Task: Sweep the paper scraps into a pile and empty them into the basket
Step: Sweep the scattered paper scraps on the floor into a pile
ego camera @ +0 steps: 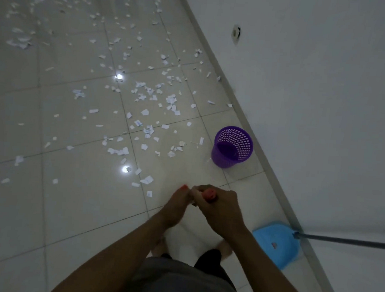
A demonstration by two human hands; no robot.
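Note:
White paper scraps [147, 131] lie scattered over the pale tiled floor, densest in the middle and far left. A purple perforated basket [232, 146] stands upright near the wall, with nothing visible inside. My right hand [221, 209] is closed around the red top of a stick-like handle [209, 194], seen end-on. My left hand [175, 208] is pressed against it from the left, fingers wrapped on the same handle. The rest of the handle and its lower end are hidden beneath my hands.
A blue dustpan [276, 243] rests on the floor by the wall at the right, its grey pole [351, 241] leaning away to the right. The white wall [315, 108] runs diagonally along the right side. My bare feet [161, 246] are below my hands.

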